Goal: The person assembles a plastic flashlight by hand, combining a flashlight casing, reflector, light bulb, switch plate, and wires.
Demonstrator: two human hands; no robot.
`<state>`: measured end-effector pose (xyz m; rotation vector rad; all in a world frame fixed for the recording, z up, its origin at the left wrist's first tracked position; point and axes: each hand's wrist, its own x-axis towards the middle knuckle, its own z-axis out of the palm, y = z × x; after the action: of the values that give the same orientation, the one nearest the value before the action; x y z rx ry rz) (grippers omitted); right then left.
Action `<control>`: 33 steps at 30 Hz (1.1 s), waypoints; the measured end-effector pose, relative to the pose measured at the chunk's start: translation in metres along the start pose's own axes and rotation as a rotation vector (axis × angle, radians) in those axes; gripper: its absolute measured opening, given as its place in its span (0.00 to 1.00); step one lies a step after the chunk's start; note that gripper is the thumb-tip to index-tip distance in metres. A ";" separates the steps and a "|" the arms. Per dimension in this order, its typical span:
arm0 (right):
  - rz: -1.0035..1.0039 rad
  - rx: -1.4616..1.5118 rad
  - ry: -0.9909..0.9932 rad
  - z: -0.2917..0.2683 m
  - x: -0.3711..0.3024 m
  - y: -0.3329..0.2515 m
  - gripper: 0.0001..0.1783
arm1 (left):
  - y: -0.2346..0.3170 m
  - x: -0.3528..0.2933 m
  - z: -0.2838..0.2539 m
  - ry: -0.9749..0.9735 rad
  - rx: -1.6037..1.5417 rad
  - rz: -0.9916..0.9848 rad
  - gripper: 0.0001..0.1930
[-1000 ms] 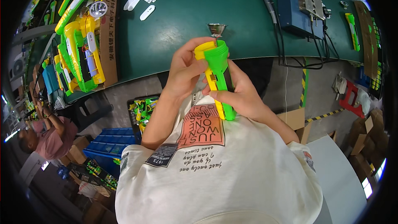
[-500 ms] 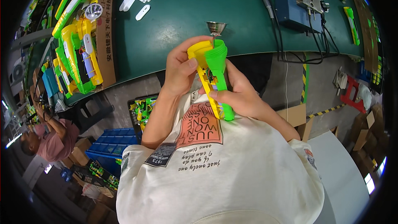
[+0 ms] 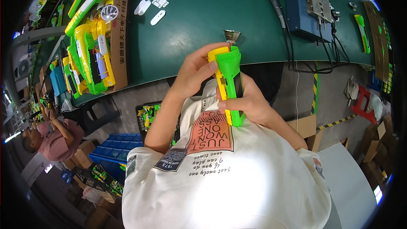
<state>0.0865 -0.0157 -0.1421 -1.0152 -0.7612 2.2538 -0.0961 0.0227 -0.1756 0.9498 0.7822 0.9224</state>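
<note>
Both hands hold a flashlight housing in front of my chest, its wide head pointing away from me. A green half-shell [image 3: 230, 65] and a yellow half-shell [image 3: 217, 54] lie nearly against each other. My left hand [image 3: 194, 74] grips the wide head from the left, thumb on the yellow shell. My right hand [image 3: 252, 101] wraps the handle from the right, with its thumb across the front. Just beyond the open head is a shiny cup-shaped reflector [image 3: 232, 36], joined to the housing by a thin wire. The inside parts are now mostly hidden.
Several yellow-green flashlight housings [image 3: 80, 55] lie left, beside a cardboard strip [image 3: 121, 38]. White plastic pieces [image 3: 158, 17] rest on the green table [image 3: 199, 12]. A blue device [image 3: 296, 8] with black cables stands right. A person in a pink top [image 3: 63, 140] sits far left.
The two shells have come together, closing the gap that showed the inner parts. Housing and hands have shifted slightly right in view. A bright patch of light now shows on my shirt.
</note>
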 end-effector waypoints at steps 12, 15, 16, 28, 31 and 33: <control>-0.179 -0.173 0.064 -0.004 -0.012 0.001 0.31 | 0.067 0.072 -0.143 0.740 1.794 0.212 0.07; -0.134 -0.066 0.072 -0.003 -0.015 -0.002 0.31 | 0.069 0.073 -0.146 0.763 1.690 0.146 0.05; -0.110 -0.042 0.064 -0.003 -0.015 -0.004 0.30 | 0.070 0.075 -0.147 0.758 1.652 0.116 0.05; -0.076 -0.031 0.046 -0.002 -0.011 -0.013 0.28 | 0.085 0.075 -0.118 0.743 1.584 0.426 0.06; -0.069 -0.002 0.048 -0.002 -0.010 -0.012 0.27 | 0.077 0.059 -0.080 0.689 1.242 0.421 0.04; -0.070 -0.008 0.051 -0.001 -0.010 -0.011 0.27 | 0.056 0.049 -0.069 0.659 1.173 0.460 0.06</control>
<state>0.0952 -0.0150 -0.1303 -1.0302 -0.7724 2.1591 -0.1529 0.1055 -0.1588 1.9331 1.8111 1.1909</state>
